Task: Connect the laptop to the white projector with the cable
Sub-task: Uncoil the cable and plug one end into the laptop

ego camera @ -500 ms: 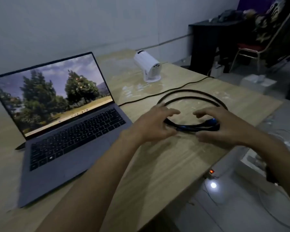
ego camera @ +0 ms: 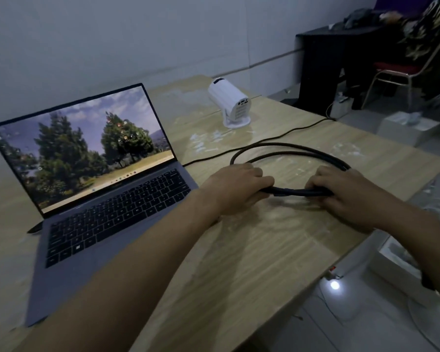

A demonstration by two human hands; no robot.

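A coiled black cable point(ego camera: 294, 148) lies on the wooden table point(ego camera: 252, 250), right of an open grey laptop point(ego camera: 107, 199) whose screen shows trees. My left hand point(ego camera: 235, 190) and my right hand point(ego camera: 351, 194) both grip the near side of the coil, a short stretch of cable showing between them. Its plugs are hidden under my fingers. The white projector point(ego camera: 230, 104) stands on its round foot at the far side of the table, its port side facing me, well beyond the coil.
A thin black cord point(ego camera: 285, 134) runs from the laptop's right side across the table and off its far right edge. A black cabinet point(ego camera: 341, 67) and a chair point(ego camera: 401, 72) stand at the back right. Boxes and a small light lie on the floor to the right.
Both hands have closed around the near side of the coil; half a second ago their fingers were spread over it. The view has shifted slightly.
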